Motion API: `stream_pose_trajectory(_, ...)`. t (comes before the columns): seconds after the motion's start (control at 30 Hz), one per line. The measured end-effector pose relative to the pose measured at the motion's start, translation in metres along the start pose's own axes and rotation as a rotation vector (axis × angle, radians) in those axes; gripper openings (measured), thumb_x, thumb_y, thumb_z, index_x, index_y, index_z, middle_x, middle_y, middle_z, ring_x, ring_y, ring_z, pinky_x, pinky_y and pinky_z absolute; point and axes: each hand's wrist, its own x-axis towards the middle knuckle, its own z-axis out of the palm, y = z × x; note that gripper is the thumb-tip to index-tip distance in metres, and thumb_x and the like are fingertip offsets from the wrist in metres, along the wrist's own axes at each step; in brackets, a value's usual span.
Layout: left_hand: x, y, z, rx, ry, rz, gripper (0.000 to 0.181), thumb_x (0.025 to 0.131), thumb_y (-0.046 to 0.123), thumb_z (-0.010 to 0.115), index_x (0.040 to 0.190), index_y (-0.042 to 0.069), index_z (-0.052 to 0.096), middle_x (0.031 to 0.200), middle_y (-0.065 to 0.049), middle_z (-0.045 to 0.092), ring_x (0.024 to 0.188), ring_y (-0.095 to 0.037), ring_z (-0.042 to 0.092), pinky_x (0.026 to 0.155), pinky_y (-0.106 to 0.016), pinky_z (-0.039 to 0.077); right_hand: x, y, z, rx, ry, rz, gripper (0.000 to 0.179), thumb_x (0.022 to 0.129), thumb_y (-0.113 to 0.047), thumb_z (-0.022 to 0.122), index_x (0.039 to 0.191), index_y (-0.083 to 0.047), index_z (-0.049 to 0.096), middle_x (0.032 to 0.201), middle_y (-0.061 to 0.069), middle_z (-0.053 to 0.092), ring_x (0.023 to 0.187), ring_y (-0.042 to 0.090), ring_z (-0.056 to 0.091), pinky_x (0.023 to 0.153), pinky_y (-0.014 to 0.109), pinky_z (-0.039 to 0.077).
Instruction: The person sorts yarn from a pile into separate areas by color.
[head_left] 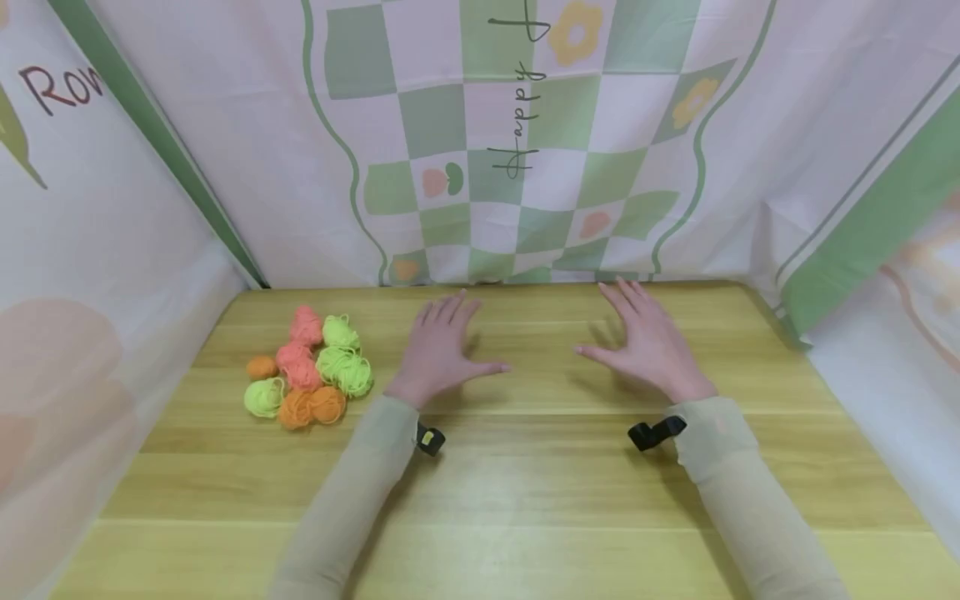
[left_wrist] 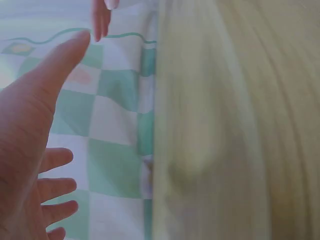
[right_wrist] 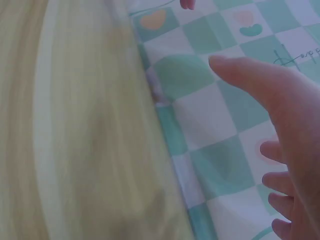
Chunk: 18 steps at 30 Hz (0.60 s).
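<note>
Over the wooden table [head_left: 517, 483] both hands are held apart with thumbs spread toward each other. My left hand [head_left: 438, 350] holds nothing, its fingers extended toward the back edge. Likewise bare, my right hand [head_left: 648, 346] has its fingers stretched out and touches no object. To the left of the left hand lies a cluster of small yarn balls: pink yarn balls [head_left: 298, 365], yellow-green yarn balls [head_left: 345, 371] and orange yarn balls [head_left: 327, 405]. In the left wrist view the thumb [left_wrist: 60, 62] and fingertips show against the cloth; the right wrist view shows a similar thumb [right_wrist: 250, 72].
A patterned curtain [head_left: 495, 125] with green and white checks hangs along the table's back edge. More printed cloth [head_left: 112, 275] closes off the left side, and a green-striped curtain [head_left: 862, 250] the right. Black wrist cameras [head_left: 656, 433] are strapped below the sleeves.
</note>
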Motion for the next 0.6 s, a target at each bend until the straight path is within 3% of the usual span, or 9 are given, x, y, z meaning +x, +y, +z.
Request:
stream_pose_trajectory(0.1,-0.001,-0.001,-0.006,-0.064,0.049,0.011,0.115,0.074,0.082,0.068,0.157,0.01,0.035,0.162,-0.014,0.031,0.148,-0.032,0.028,0.122,-0.049,0.015,0.001,-0.006,-0.004,0.056,0.015,0.007,0.109,0.083,-0.071,0.069,0.162,-0.012,0.025,0.167,0.015,0.016,0.15,0.042,0.017,0.117,0.065,0.017)
stream_pose_trajectory(0.2,-0.003,-0.003,-0.012,-0.138,0.083,0.011,0.116,0.072,0.083,0.068,0.157,0.01,0.037,0.161,-0.014,0.035,0.146,-0.032,0.032,0.121,-0.048,0.018,0.003,-0.013,-0.007,0.114,0.019,0.023,0.106,0.084,-0.069,0.071,0.161,-0.012,0.028,0.167,0.011,0.018,0.149,0.042,0.021,0.115,0.067,0.02)
stream_pose_trajectory(0.33,-0.01,-0.006,-0.02,-0.223,0.097,-0.017,0.113,0.072,0.083,0.067,0.157,0.013,0.038,0.161,-0.011,0.036,0.146,-0.031,0.032,0.121,-0.048,0.021,0.004,-0.022,-0.008,0.173,0.03,0.031,0.1,0.084,-0.065,0.073,0.16,-0.014,0.032,0.166,0.008,0.022,0.146,0.043,0.026,0.113,0.069,0.022)
stream_pose_trajectory(0.43,-0.016,-0.01,-0.027,-0.279,0.108,-0.03,0.107,0.075,0.074,0.075,0.156,0.014,0.039,0.16,-0.011,0.038,0.145,-0.031,0.033,0.12,-0.049,0.023,0.005,-0.028,-0.007,0.208,0.048,0.012,0.097,0.085,-0.063,0.074,0.158,-0.013,0.036,0.164,0.01,0.029,0.145,0.043,0.03,0.113,0.069,0.023)
stream_pose_trajectory(0.6,-0.028,-0.021,-0.033,-0.322,0.133,-0.056,0.103,0.077,0.071,0.076,0.156,0.016,0.041,0.158,-0.008,0.041,0.144,-0.029,0.036,0.119,-0.048,0.026,0.007,-0.039,-0.001,0.261,0.061,-0.033,0.091,0.086,-0.057,0.077,0.155,-0.011,0.041,0.16,0.013,0.037,0.144,0.039,0.034,0.114,0.065,0.026)
